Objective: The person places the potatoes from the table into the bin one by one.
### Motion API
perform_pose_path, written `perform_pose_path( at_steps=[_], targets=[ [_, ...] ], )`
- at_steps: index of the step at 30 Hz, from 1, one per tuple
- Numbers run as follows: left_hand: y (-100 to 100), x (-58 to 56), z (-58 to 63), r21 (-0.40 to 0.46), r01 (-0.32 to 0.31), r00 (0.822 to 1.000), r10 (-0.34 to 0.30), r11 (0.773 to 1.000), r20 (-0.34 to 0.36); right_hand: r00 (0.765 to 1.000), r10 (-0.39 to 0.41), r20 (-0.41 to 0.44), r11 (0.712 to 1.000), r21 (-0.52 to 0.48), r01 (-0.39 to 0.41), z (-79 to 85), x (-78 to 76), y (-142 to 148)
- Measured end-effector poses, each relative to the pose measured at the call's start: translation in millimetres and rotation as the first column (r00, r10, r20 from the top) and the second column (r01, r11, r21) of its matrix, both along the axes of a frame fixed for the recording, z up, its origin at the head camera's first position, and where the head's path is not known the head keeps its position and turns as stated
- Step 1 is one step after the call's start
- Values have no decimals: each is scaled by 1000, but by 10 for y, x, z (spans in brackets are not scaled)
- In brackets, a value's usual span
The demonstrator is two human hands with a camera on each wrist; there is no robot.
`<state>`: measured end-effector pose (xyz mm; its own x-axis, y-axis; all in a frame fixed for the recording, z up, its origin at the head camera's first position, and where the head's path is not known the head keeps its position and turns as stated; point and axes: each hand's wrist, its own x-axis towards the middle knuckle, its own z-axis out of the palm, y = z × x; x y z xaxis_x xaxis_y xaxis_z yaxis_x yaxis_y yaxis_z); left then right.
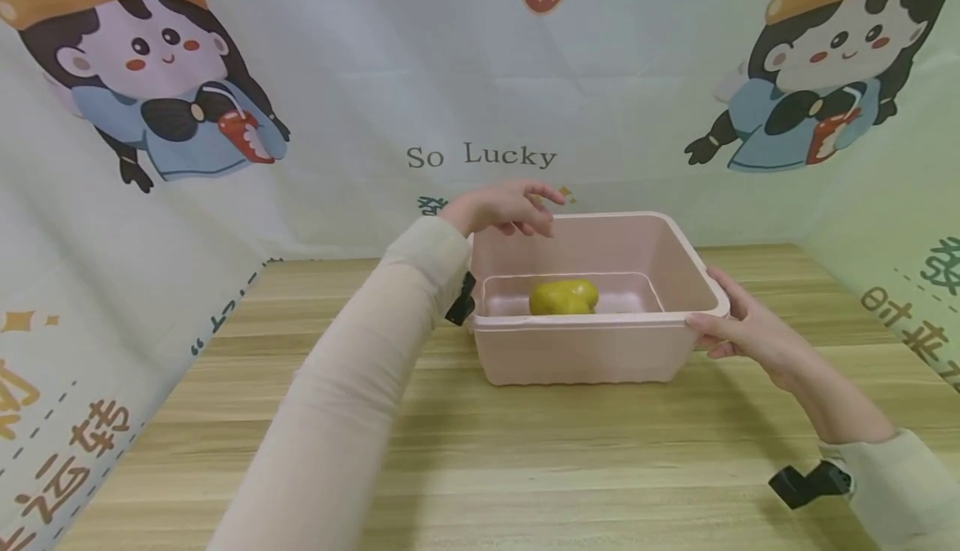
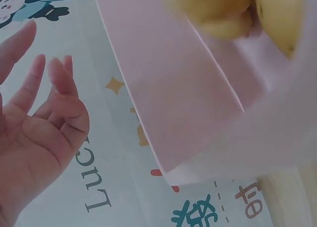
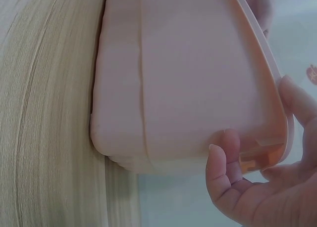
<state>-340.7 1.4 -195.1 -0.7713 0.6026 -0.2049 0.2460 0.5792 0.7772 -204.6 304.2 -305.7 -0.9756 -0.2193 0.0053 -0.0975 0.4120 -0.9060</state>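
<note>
A pink plastic basin (image 1: 581, 354), rectangular and deep, stands upright on the wooden table. Yellow, lumpy, potato-like things (image 1: 562, 296) lie on its floor; the left wrist view shows more than one of them (image 2: 280, 17). My left hand (image 1: 510, 207) is raised at the basin's back left rim, fingers loosely bent and holding nothing. In the left wrist view that hand (image 2: 42, 133) appears beside the basin wall, palm showing. At the right front corner my right hand (image 1: 753, 333) grips the rim, with the thumb on the rim and other fingers curled beneath it.
Behind the table (image 1: 570, 468) hangs a pale printed cloth (image 1: 360, 51) with cartoon figures and lettering, and it continues down both sides. The basin stands near the table's back edge. A black strap device (image 1: 810, 484) is on the right wrist.
</note>
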Motion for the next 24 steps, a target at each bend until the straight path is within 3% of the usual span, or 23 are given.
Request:
perform_pose_path(
  at_steps=[7, 12, 20, 22, 24],
  targets=[
    [-145, 21, 16, 85, -16, 997, 23, 996, -76, 1000, 9, -4, 1000, 9, -8, 4, -16, 9],
    [-344, 77, 5, 158, -42, 982, 70, 987, -177, 1000, 12, 10, 999, 31, -12, 25, -17, 27],
    [-673, 276, -87, 195, -92, 921, 158, 977, -357, 1000, -3, -15, 982, 191, 5, 72, 55, 77],
    [-750, 341, -123, 190, -93, 896, 165, 977, -411, 999, -3, -42, 973, 229, 13, 70, 71, 106],
    [-827, 409, -170, 151, -97, 860, 160, 984, -486, 997, 6, -71, 971, 238, 11, 66, 79, 133]
  ],
)
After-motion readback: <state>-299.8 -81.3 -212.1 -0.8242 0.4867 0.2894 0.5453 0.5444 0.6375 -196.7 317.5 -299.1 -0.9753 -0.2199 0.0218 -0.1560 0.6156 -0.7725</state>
